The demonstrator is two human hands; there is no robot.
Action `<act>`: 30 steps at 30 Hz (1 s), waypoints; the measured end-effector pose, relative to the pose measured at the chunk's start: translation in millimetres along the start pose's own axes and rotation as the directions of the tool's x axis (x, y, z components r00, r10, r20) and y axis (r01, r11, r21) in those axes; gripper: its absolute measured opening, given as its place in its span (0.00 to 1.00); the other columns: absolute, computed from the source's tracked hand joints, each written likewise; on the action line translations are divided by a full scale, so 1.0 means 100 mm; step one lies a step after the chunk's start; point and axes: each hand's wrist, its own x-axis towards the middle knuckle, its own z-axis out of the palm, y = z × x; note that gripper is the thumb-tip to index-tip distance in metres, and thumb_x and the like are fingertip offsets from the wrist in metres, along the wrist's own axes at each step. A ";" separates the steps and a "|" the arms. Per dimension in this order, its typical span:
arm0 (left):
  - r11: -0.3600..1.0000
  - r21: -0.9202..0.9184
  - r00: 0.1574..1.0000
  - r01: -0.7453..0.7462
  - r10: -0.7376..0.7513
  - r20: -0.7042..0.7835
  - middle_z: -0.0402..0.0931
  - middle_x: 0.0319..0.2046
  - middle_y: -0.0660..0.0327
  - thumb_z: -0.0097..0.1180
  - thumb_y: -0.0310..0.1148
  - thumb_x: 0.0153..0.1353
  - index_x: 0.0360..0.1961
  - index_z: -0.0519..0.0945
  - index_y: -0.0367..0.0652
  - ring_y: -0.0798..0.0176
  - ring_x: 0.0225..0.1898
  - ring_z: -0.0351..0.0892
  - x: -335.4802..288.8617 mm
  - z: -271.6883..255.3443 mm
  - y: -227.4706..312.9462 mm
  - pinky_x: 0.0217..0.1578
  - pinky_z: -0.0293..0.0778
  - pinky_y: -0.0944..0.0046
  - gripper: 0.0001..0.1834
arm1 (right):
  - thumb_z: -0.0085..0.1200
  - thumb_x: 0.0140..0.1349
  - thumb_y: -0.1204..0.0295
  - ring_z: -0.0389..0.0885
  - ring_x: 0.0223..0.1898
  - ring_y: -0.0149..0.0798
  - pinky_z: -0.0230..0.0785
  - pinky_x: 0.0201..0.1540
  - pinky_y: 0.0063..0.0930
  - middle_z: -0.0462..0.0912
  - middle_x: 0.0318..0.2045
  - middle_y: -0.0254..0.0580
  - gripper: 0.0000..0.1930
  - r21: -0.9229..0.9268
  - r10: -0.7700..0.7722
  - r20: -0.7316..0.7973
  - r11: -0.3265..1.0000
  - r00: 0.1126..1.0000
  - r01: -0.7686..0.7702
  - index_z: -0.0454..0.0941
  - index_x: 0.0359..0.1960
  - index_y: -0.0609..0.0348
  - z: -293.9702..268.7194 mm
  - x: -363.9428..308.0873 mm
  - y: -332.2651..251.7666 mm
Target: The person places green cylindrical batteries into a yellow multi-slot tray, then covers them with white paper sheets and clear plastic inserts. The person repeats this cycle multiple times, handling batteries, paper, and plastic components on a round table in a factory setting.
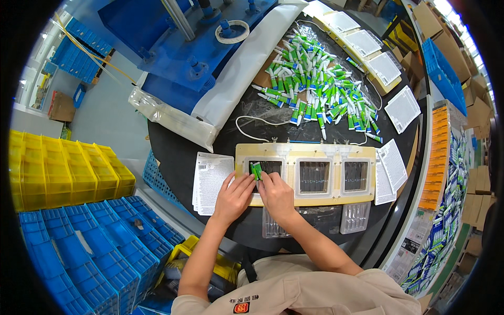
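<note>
My left hand and my right hand meet over the left window of a cream-yellow fixture frame. Between their closed fingertips are small green and white squeeze tubes; how many is hard to tell, as the fingers cover part of them. The frame's middle window and right window are lined with transparent plastic, with dark ridged surfaces inside. Beyond the frame, a big heap of similar tubes with white caps lies on the black round table.
Printed cards lie left of the frame, and more cards right. Transparent blister trays sit at the near edge. A blue press stands far left. Another fixture with cards is far right. Blue crates and yellow crates are stacked left.
</note>
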 end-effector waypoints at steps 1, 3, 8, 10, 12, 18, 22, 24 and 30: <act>1.000 -0.003 1.000 0.001 -0.001 0.009 0.81 0.56 0.57 0.64 0.26 0.55 0.52 0.82 0.37 0.56 0.60 0.78 0.00 -0.02 0.00 0.69 0.65 0.46 0.21 | 0.64 0.60 0.74 0.82 0.29 0.48 0.75 0.31 0.40 0.79 0.33 0.44 0.13 0.005 0.041 0.007 0.999 0.999 -0.041 0.83 0.46 0.61 0.01 0.00 -0.01; 1.000 -0.022 1.000 0.014 -0.014 0.024 0.80 0.57 0.57 0.63 0.26 0.56 0.53 0.81 0.37 0.56 0.63 0.76 0.01 -0.04 0.00 0.70 0.63 0.45 0.21 | 0.64 0.61 0.73 0.82 0.29 0.50 0.75 0.31 0.42 0.78 0.33 0.46 0.14 0.035 0.086 0.039 0.996 0.996 -0.088 0.82 0.48 0.61 0.02 0.01 -0.01; 0.992 -0.106 0.995 0.064 -0.055 0.086 0.77 0.62 0.55 0.61 0.27 0.58 0.55 0.80 0.37 0.55 0.68 0.72 0.10 -0.05 -0.04 0.73 0.56 0.42 0.22 | 0.64 0.61 0.73 0.81 0.26 0.49 0.75 0.30 0.41 0.78 0.33 0.47 0.15 0.122 0.095 0.063 0.987 0.993 -0.102 0.81 0.50 0.62 -0.01 0.00 -0.01; 0.988 -0.150 0.990 0.042 -0.020 0.141 0.75 0.63 0.54 0.60 0.27 0.59 0.56 0.79 0.37 0.54 0.68 0.71 0.13 -0.05 -0.09 0.74 0.54 0.41 0.22 | 0.64 0.61 0.74 0.81 0.26 0.49 0.75 0.30 0.41 0.78 0.33 0.47 0.16 0.153 0.104 0.073 0.982 0.992 -0.114 0.81 0.50 0.62 -0.03 -0.01 0.00; 0.982 -0.189 0.986 0.030 0.002 0.166 0.75 0.63 0.54 0.60 0.27 0.59 0.56 0.79 0.36 0.53 0.68 0.70 0.14 -0.06 -0.14 0.74 0.53 0.40 0.22 | 0.64 0.61 0.74 0.81 0.26 0.48 0.74 0.30 0.40 0.77 0.34 0.47 0.16 0.175 0.081 0.059 0.980 0.995 -0.090 0.81 0.51 0.62 -0.04 0.00 0.01; 0.979 -0.197 0.984 0.050 -0.014 0.180 0.73 0.65 0.54 0.59 0.28 0.60 0.59 0.77 0.36 0.54 0.69 0.70 0.13 -0.07 -0.16 0.75 0.51 0.38 0.24 | 0.64 0.61 0.77 0.82 0.27 0.47 0.76 0.31 0.38 0.77 0.36 0.49 0.17 0.271 0.143 0.070 0.950 0.987 -0.156 0.79 0.52 0.64 0.09 0.08 0.04; 0.981 -0.191 0.984 0.041 -0.007 0.178 0.73 0.65 0.54 0.58 0.29 0.62 0.60 0.76 0.37 0.54 0.69 0.70 0.10 -0.06 -0.15 0.75 0.50 0.38 0.24 | 0.63 0.62 0.78 0.85 0.31 0.47 0.78 0.34 0.37 0.80 0.38 0.50 0.13 0.347 0.199 0.100 0.911 0.975 -0.222 0.80 0.48 0.65 -0.06 0.11 0.03; 0.985 -0.167 0.985 0.030 -0.001 0.173 0.74 0.64 0.55 0.59 0.30 0.63 0.60 0.76 0.38 0.54 0.68 0.71 0.11 -0.08 -0.15 0.75 0.50 0.38 0.23 | 0.61 0.62 0.78 0.85 0.33 0.52 0.79 0.35 0.41 0.82 0.40 0.51 0.10 0.431 0.242 0.133 0.859 0.961 -0.275 0.81 0.45 0.66 -0.27 0.20 0.10; 0.999 -0.042 0.993 -0.024 0.019 -0.120 0.79 0.57 0.58 0.61 0.29 0.63 0.56 0.78 0.40 0.57 0.54 0.79 0.81 0.00 -0.38 0.66 0.65 0.45 0.20 | 0.65 0.63 0.66 0.85 0.29 0.51 0.76 0.32 0.40 0.84 0.30 0.52 0.11 -0.022 0.173 -0.232 0.983 0.957 -0.183 0.85 0.35 0.64 -0.59 1.30 0.95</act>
